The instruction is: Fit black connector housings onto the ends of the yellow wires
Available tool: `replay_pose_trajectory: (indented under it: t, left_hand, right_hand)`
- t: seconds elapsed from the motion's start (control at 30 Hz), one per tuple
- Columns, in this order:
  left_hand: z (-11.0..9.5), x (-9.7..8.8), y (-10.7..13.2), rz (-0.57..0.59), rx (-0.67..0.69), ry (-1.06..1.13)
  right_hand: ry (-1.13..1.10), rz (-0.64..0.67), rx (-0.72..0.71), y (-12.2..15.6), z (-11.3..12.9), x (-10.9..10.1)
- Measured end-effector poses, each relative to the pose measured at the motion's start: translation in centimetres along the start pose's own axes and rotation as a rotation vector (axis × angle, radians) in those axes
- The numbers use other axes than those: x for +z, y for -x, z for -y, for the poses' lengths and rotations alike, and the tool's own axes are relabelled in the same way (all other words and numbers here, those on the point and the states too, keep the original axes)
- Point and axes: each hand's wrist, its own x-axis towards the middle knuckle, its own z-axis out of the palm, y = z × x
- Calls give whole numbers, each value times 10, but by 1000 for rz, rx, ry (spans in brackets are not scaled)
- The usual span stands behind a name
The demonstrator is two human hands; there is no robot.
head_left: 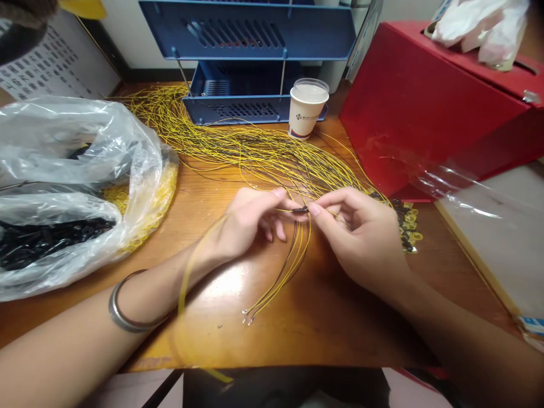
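Observation:
Between my two hands is a small dark piece, like a short black sleeve (pixel 300 209), with a thin yellow wire (pixel 284 211) running from its left side. My right hand (pixel 365 232) pinches the sleeve's right end between thumb and forefinger. My left hand (pixel 249 221) has the yellow wire between its fingers, with a fingertip under the sleeve. Several yellow and black wires (pixel 285 269) hang below the fingers, their metal-tipped ends on the table. Across my left forearm, a yellow strand (pixel 183 283) is smeared by motion.
A long bundle of yellow and black wires (pixel 255 141) crosses the table (pixel 204 340) behind my hands. Plastic bags (pixel 144 153) of black and yellow parts stand left. Behind are a blue tray rack (pixel 255 34) and a paper cup (pixel 306 110). A red box (pixel 416 113) stands right.

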Motion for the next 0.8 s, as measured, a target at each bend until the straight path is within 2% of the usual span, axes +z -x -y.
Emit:
replay_pose_trajectory:
  t: [0.07, 0.17, 0.37, 0.5, 0.67, 0.73, 0.8]
  left_hand:
    - [-2, -8, -4, 58, -122, 152]
    - [-4, -17, -9, 98, -209, 191]
    - [-4, -13, -7, -50, -172, -21]
    - [-4, -9, -7, -109, -164, -54]
    - [-3, -5, -7, -251, -108, -125]
    - [-2, -2, -5, -249, -37, -214]
    - [-1, 2, -4, -196, 31, -229]
  right_hand:
    - [6, -2, -4, 0, 0, -1]
    - [12, -3, -15, 0, 0, -1]
    - [11, 92, -62, 0, 4, -3]
    - [15, 244, -184, 1, 7, -6]
    - [-73, 440, -324, 3, 6, -9]
    - [-105, 579, -380, 4, 6, -10]
    - [-110, 705, -414, 4, 7, -11]
